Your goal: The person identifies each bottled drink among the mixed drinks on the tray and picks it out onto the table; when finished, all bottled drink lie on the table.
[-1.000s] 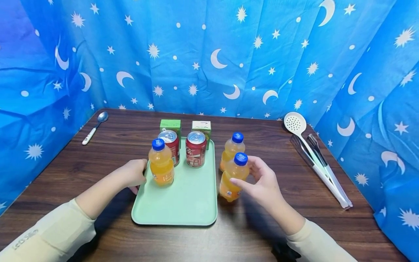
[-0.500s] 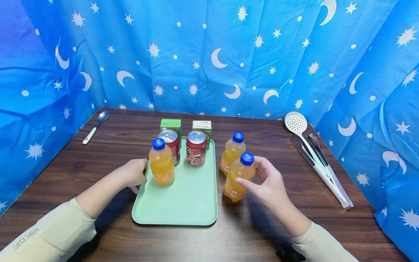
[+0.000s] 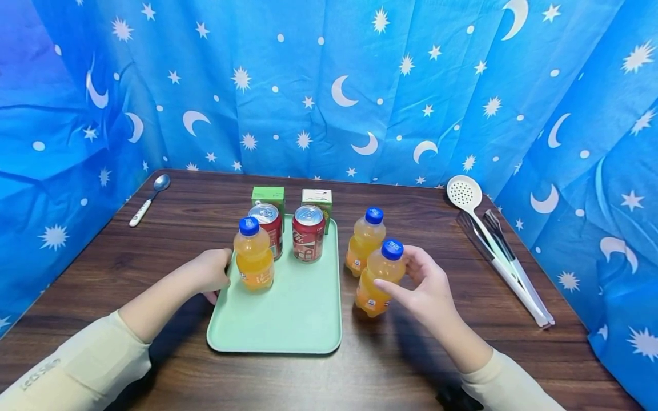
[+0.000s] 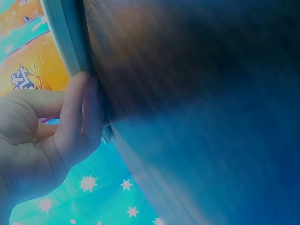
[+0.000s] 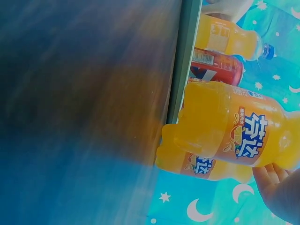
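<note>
My left hand [image 3: 205,273] grips the left edge of a pale green tray [image 3: 288,319], its fingers curled under the rim in the left wrist view. Beyond the tray's right edge, my right hand [image 3: 430,288] holds an orange soda bottle [image 3: 371,297] with a blue cap, thumb on the near side and fingers behind. That bottle leans slightly, its base close over the table. Just behind it stands a second orange soda bottle [image 3: 364,237]. On the tray are a third orange soda bottle [image 3: 255,267] and two red soda cans [image 3: 308,242].
Two green drink cartons [image 3: 268,195] stand behind the cans at the tray's far end. A spoon [image 3: 146,208] lies at the back left of the wooden table [image 3: 288,382]. At the right lie a white skimmer [image 3: 464,194] and clear-handled utensils [image 3: 524,285]. A starry blue curtain [image 3: 308,68] encloses the table.
My right hand has moved a little to the right with its bottle, away from the tray's edge. The left hand and the tray have stayed in place.
</note>
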Motion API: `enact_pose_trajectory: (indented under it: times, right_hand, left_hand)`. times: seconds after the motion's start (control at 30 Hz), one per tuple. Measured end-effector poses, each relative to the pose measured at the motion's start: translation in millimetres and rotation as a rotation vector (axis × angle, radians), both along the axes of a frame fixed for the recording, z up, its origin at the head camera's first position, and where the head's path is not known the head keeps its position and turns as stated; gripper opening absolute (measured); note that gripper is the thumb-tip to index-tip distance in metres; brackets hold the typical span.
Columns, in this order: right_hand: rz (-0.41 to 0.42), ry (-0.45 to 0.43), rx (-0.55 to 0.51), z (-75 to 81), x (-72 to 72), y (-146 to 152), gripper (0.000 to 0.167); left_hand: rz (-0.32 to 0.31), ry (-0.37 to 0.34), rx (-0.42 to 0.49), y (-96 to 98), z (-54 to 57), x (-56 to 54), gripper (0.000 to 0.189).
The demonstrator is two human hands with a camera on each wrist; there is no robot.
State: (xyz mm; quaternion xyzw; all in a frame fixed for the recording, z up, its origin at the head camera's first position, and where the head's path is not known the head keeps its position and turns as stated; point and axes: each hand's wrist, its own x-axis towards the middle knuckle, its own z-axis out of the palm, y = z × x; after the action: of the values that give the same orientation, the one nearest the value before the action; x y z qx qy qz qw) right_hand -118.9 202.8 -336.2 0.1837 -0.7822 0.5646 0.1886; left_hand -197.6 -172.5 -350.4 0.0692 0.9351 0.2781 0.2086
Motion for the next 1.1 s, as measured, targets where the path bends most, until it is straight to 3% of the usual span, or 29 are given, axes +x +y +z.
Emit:
enact_pose_trajectory:
  times: [0.3, 1.1]
  right_hand:
    - [0.010, 0.037, -0.018, 1.7, 1.1, 3, 0.051]
    - [0.000, 0.037, 0.019, 0.9, 3.0, 15, 0.048]
  left_hand:
    - [0.002, 0.004, 0.009, -0.7, -0.4, -0.4, 0.024]
    - [0.002, 0.005, 0.009, -0.3, -1.8, 0.6, 0.024]
